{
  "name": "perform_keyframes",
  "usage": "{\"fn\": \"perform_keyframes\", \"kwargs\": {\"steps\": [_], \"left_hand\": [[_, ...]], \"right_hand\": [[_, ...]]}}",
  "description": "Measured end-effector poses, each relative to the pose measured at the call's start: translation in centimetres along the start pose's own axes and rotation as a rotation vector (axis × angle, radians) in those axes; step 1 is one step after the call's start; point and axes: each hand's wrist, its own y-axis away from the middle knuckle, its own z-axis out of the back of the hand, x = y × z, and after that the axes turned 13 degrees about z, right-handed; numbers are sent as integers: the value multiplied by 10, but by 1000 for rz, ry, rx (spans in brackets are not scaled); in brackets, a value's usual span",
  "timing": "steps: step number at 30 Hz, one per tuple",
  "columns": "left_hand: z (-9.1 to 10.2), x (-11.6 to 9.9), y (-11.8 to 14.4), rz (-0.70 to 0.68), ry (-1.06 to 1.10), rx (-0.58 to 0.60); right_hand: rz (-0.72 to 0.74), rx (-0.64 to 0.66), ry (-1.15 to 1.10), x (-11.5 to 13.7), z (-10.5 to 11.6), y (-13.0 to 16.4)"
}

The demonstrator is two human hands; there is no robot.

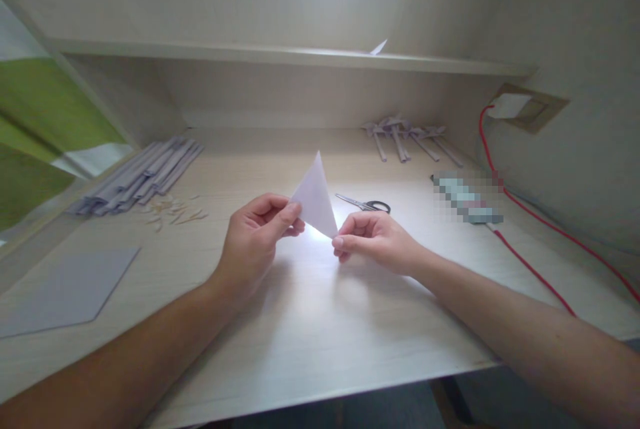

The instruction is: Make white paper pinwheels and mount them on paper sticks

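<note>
A small white paper triangle (317, 196) is held up above the desk between my two hands, one point upward. My left hand (265, 229) pinches its left corner between thumb and fingers. At the lower right corner, my right hand (370, 239) grips the paper with thumb and fingertips. Just behind my right hand lies a pair of scissors (367, 204) with dark handles, blades pointing left. The inner fingers of both hands are partly hidden.
Folded paper strips (145, 172) are stacked at left, beside scattered thin pale pieces (173, 210). Paper sheets (75, 286) lie front left. Paper pieces with stick-like stems (400, 136) sit back right. A blurred phone-like device (465, 199) has a red cable (535, 272). A shelf (300, 56) spans above.
</note>
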Motion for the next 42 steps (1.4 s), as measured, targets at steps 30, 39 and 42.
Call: {"fn": "perform_keyframes", "kwargs": {"steps": [30,39,42], "left_hand": [[-5,-2,3,35,-226,160],[-5,0,4,52,-251,219],[-4,2,2,58,-259,242]], "right_hand": [[195,-79,87,-1,3,3],[215,-134,65,-2,4,1],[195,-164,38,-1,5,1]]}}
